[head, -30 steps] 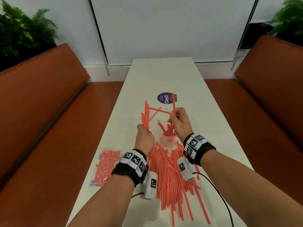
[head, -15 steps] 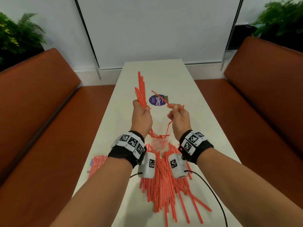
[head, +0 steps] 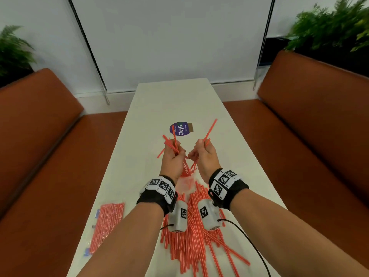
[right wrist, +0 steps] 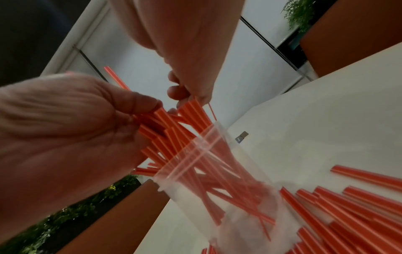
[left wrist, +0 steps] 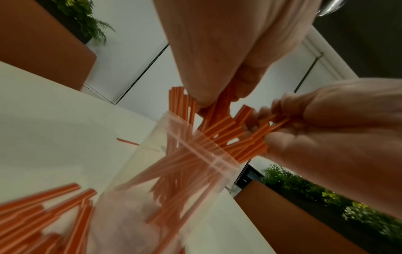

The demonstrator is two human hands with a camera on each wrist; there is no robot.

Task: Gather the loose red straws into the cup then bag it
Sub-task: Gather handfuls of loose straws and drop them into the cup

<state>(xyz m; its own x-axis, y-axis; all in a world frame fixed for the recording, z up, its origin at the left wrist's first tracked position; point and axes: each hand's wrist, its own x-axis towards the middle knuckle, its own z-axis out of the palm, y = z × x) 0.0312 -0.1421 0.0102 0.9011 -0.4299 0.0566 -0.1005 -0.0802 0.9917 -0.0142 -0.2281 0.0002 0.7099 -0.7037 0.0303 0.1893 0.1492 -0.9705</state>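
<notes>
A clear plastic cup (head: 187,182) stands on the white table (head: 173,100) between my wrists, with several red straws leaning in it (left wrist: 185,163). My left hand (head: 172,154) grips a bunch of red straws (head: 174,140) above the cup; their lower ends reach into it. My right hand (head: 204,152) holds a few straws, and one of them (head: 210,128) sticks up to the right. In the right wrist view the cup (right wrist: 228,189) shows crossed straws inside. A heap of loose red straws (head: 195,236) lies on the table just near of the cup, under my wrists.
A clear bag packed with red straws (head: 107,222) lies at the table's left edge. A purple round sticker (head: 179,129) sits beyond my hands. Brown benches (head: 40,136) (head: 309,126) flank the table. A black cable (head: 249,242) runs from my right wrist.
Both hands have come down and closer together over the cup. The left hand's bunch, held high before, now has its ends in the cup.
</notes>
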